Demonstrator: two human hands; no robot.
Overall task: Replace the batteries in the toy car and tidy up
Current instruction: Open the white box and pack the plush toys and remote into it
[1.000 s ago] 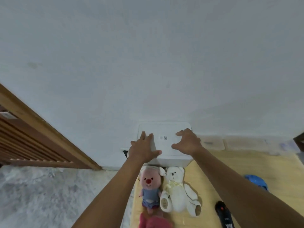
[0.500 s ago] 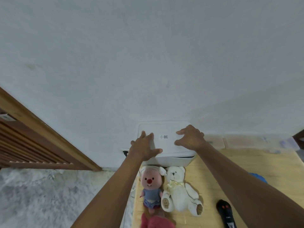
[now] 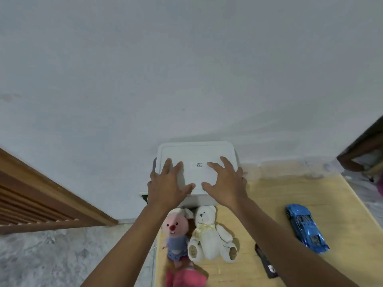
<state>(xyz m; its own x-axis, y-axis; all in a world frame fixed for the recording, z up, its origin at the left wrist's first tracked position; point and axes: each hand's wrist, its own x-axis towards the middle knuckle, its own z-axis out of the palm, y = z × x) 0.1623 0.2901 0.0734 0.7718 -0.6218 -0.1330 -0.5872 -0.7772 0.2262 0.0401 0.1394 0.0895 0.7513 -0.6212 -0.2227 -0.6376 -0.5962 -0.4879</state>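
Note:
A white storage box with a closed lid [image 3: 196,151] stands against the wall at the back of a yellow wooden board [image 3: 335,206]. My left hand [image 3: 165,187] and my right hand [image 3: 226,183] both lie flat on the lid, fingers spread, thumbs near its front edge. Neither hand holds anything. The blue toy car [image 3: 304,228] lies on the board to the right, apart from my arms. A black remote [image 3: 267,264] shows partly under my right forearm.
A white teddy bear [image 3: 209,235] and a pink plush in blue clothes [image 3: 175,230] lie just in front of the box, with a red-pink plush [image 3: 184,278] below them. A wooden slatted frame [image 3: 31,199] runs along the left. Dark furniture [image 3: 364,150] stands far right.
My fingers have uncurled and now lie flat and spread on the lid. The view has dropped a little, so the whole blue car shows.

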